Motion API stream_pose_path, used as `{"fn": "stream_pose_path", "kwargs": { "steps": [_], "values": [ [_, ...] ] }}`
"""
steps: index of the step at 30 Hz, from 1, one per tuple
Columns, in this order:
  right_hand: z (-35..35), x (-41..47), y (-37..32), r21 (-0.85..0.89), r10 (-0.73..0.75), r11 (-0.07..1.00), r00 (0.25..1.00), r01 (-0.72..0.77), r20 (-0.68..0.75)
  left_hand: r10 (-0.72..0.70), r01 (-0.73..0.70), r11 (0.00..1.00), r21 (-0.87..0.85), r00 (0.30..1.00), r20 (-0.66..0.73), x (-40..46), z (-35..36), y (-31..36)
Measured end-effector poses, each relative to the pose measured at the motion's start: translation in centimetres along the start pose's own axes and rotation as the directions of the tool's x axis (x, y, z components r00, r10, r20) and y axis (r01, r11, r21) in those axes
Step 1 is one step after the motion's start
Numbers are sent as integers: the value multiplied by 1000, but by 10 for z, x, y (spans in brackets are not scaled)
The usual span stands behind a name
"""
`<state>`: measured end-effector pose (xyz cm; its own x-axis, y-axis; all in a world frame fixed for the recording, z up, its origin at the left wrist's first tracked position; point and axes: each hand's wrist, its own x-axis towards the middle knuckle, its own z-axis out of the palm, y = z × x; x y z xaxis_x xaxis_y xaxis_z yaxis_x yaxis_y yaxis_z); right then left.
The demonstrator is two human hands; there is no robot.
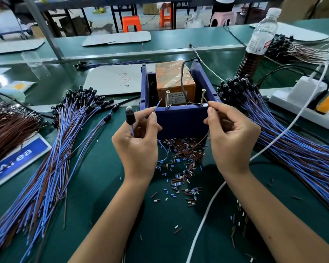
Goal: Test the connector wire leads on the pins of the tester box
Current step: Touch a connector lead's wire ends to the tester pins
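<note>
A blue tester box with an orange transformer inside stands at the middle of the bench. Two upright screws serve as pins: the left pin and the right pin. My left hand holds a black bulb connector and pinches its blue lead, whose bare tip points up a little left of the left pin. My right hand pinches the brown lead at the box rim beside the right pin; whether the wire touches the pin is hidden.
Bundles of blue and brown connector wires lie at left and right. Cut insulation bits litter the green mat in front of the box. A power strip, a white cable and a water bottle stand at right.
</note>
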<state>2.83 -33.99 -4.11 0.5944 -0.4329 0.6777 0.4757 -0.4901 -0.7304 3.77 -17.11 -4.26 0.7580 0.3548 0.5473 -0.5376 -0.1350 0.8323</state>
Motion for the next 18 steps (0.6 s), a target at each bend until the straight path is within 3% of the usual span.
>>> {"fn": "stream_pose_path", "kwargs": {
  "steps": [14, 18],
  "values": [
    [1, -3, 1, 34, -13, 999, 999, 12, 29, 0, 0, 1000, -2, 999, 41, -3, 2, 1],
    [1, -3, 1, 43, -11, 999, 1000, 10, 29, -6, 6, 1000, 3, 1000, -6, -3, 3, 1]
  ]
}}
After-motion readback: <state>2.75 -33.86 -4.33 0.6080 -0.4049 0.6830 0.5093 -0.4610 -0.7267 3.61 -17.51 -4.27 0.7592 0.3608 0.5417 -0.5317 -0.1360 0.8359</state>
